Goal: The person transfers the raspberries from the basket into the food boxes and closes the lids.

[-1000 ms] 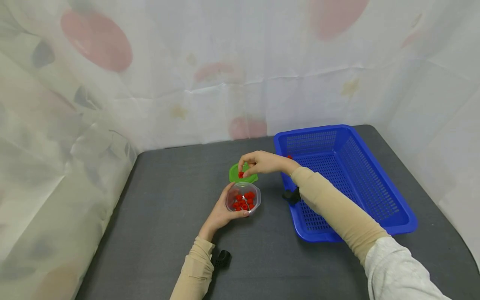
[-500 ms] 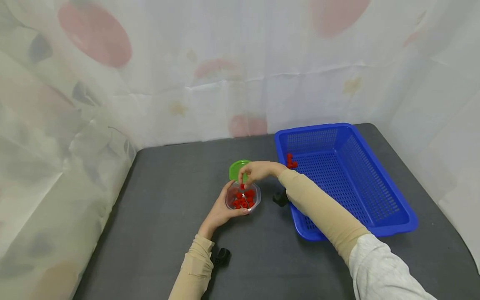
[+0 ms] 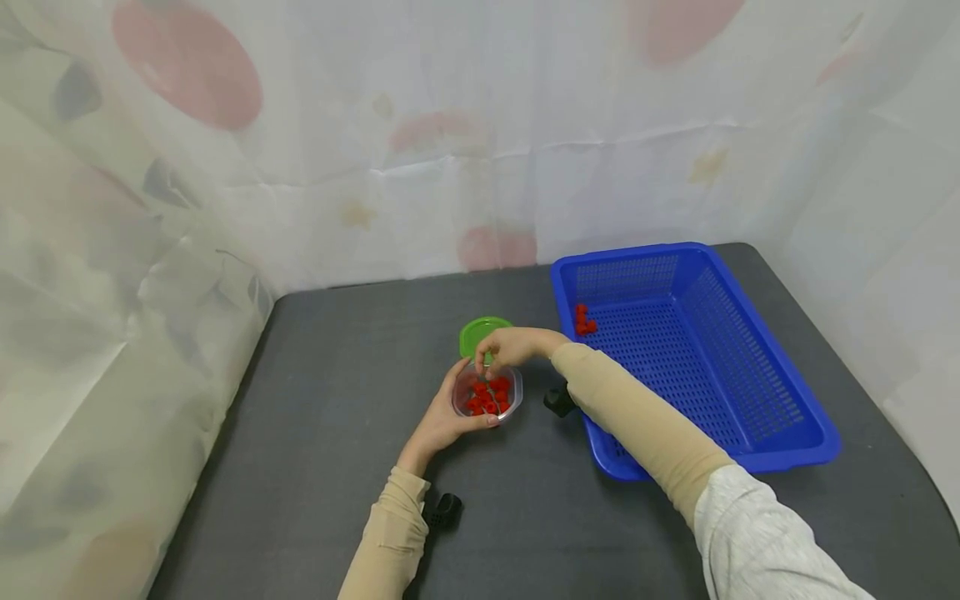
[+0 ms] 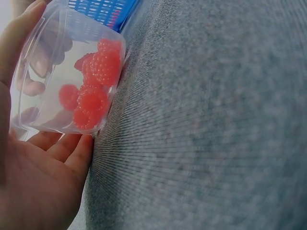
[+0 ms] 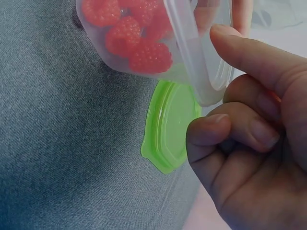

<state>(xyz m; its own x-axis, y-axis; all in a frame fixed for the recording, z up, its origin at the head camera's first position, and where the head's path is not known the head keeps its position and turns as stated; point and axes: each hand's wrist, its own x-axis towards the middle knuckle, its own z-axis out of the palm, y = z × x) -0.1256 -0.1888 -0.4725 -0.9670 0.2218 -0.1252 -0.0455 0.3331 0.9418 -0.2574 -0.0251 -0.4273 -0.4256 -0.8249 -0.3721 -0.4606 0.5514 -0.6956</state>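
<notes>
My left hand point(image 3: 441, 425) grips a clear plastic tub point(image 5: 187, 52) from its left side, thumb on the near side and fingers around the far side. Several red raspberries point(image 4: 98, 67) lie in the bottom of the tub, and one raspberry point(image 4: 68, 97) shows apart from the pile. My right hand point(image 3: 513, 346) is at the tub's far rim, fingertips over the opening. Its fingers are bent loosely, and I see no berry between them. A green lid point(image 3: 480, 332) lies just behind the tub, partly covered by the right hand.
A blue perforated basket point(image 3: 813, 446) stands on the right of the grey table point(image 3: 345, 467), under the right forearm. A few raspberries point(image 3: 585, 325) sit by its left wall. A printed white curtain point(image 3: 315, 225) hangs behind the table and down both sides.
My right hand has come from above the lid toward the tub's opening, and the raspberry it pinched no longer shows in its fingers. The left hand holds the tub in the same place.
</notes>
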